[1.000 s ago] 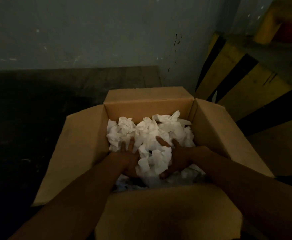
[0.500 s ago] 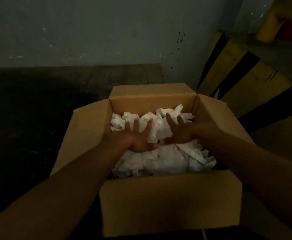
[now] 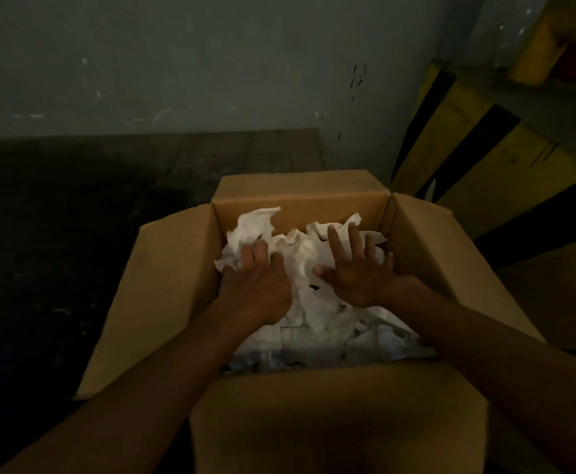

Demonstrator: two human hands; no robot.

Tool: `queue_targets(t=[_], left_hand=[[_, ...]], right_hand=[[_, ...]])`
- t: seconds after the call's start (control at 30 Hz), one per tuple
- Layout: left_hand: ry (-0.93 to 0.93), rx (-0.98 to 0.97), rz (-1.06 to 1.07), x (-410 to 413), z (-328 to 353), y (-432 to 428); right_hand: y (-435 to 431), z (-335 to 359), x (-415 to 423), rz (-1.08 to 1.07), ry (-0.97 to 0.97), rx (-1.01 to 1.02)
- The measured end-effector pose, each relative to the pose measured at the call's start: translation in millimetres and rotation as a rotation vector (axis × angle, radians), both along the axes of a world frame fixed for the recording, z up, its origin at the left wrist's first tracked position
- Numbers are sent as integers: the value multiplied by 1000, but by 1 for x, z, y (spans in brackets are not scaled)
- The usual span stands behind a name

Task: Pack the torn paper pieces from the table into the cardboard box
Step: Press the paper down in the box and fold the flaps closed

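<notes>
My left hand lies palm down on the torn paper pieces, fingers curled into the crumple at about eleven o'clock in the cardboard box; whether it grips any, I cannot tell. My right hand is spread wide, fingers flat on the heap at one o'clock, holding nothing. I judge I am pressing the paper down. The white pile fills the box from wall to wall below the rim, flaps open. The dark tabletop at nine o'clock shows no clear pieces, so packing looks nearly done.
</notes>
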State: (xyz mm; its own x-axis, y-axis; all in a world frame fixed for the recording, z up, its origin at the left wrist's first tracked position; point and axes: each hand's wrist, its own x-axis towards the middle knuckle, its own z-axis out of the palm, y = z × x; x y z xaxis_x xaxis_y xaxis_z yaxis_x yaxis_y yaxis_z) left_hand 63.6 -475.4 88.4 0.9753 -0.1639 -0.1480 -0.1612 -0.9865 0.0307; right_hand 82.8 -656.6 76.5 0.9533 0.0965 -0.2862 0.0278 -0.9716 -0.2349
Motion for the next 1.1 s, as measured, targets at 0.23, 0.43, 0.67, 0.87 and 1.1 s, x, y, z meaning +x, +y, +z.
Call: queue_targets(t=[0.23,0.43,0.67,0.87,1.1], left_hand=[[-351,-260,106,37,-37,0],[-69,-105,86,43,-90,4],[97,-109,96,50,-80,3],[121,-154,52,46,-16,13],[345,115,-246,-10,7,33]], right_hand=[[7,-28,24,-64,-163,-30],[9,-60,35,-67,-26,10],[0,-59,37,-17,34,83],[-10,4,32,-64,156,74],[-24,40,-28,231,498,-206]])
